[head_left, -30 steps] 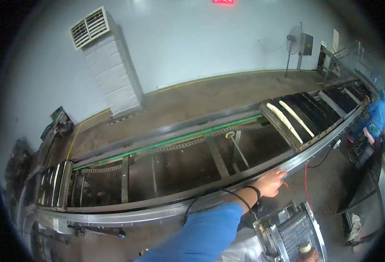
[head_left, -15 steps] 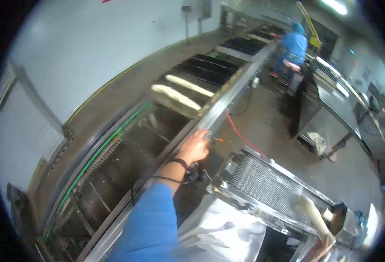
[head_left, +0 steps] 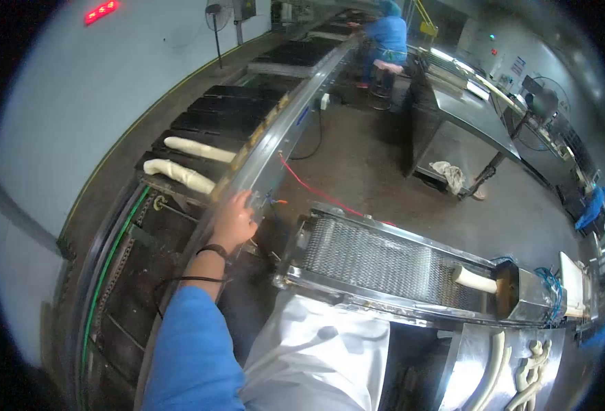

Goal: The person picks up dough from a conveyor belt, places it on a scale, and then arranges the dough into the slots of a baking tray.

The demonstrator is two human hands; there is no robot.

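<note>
My left hand [head_left: 234, 220] rests at the metal side rail [head_left: 275, 147] of the long conveyor, its fingers bent over the edge. A dark band is on the wrist. Just beyond the hand, two long dough pieces [head_left: 199, 148] lie in dark baking pans [head_left: 237, 103]. The nearer dough piece [head_left: 179, 175] has a rougher surface. To the right, one dough roll [head_left: 475, 279] lies on a wire-mesh belt [head_left: 364, 257], by a metal housing [head_left: 532, 294]. My right hand is out of view.
Dough strips [head_left: 491, 373] lie on a metal surface at lower right. A co-worker in blue [head_left: 388, 38] is farther along the conveyor. A steel table [head_left: 470, 113] stands right, with a cloth [head_left: 448, 176] on its lower shelf. A red cable [head_left: 316, 188] crosses the floor.
The view has swung right and down. My right hand, blurred at a long dough piece at lower right, has left the view. A dough roll now shows on the mesh belt. My left hand stays at the rail.
</note>
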